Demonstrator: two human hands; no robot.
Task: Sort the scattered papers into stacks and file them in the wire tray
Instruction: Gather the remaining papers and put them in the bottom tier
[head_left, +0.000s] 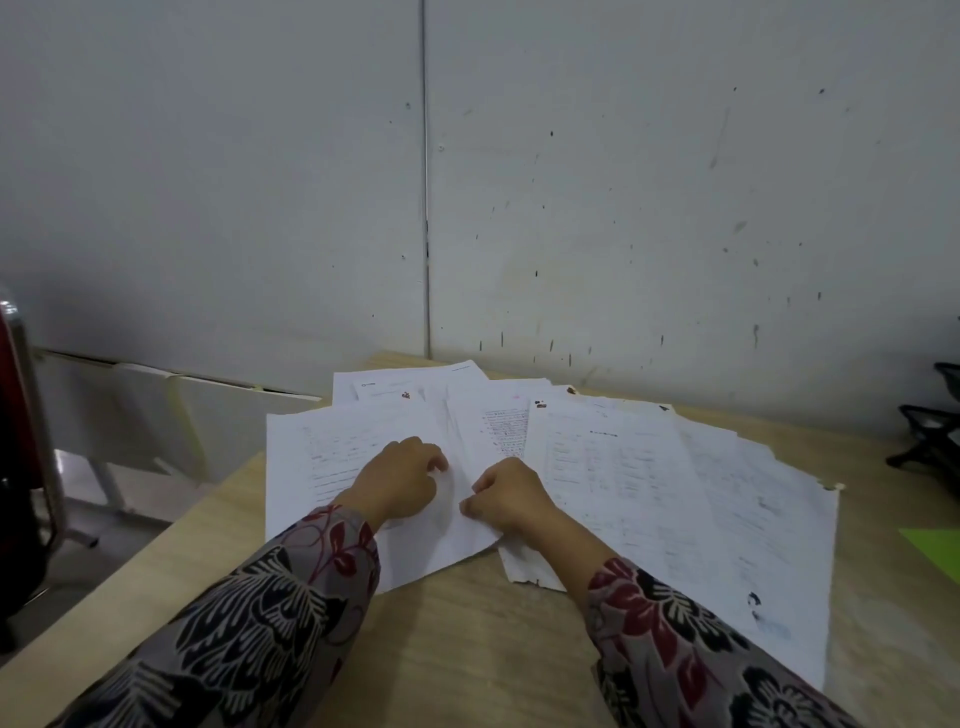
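Several white printed papers lie fanned and overlapping across the wooden desk. My left hand rests with curled fingers on the leftmost sheet. My right hand sits just beside it, its thumb and fingers pinching the edge of a sheet near the middle of the spread. A black wire tray stands at the right edge of the view, partly cut off.
A green sheet pokes in at the right edge. The grey wall runs close behind the desk. A red and dark chair stands to the left, with a white folding table beyond it.
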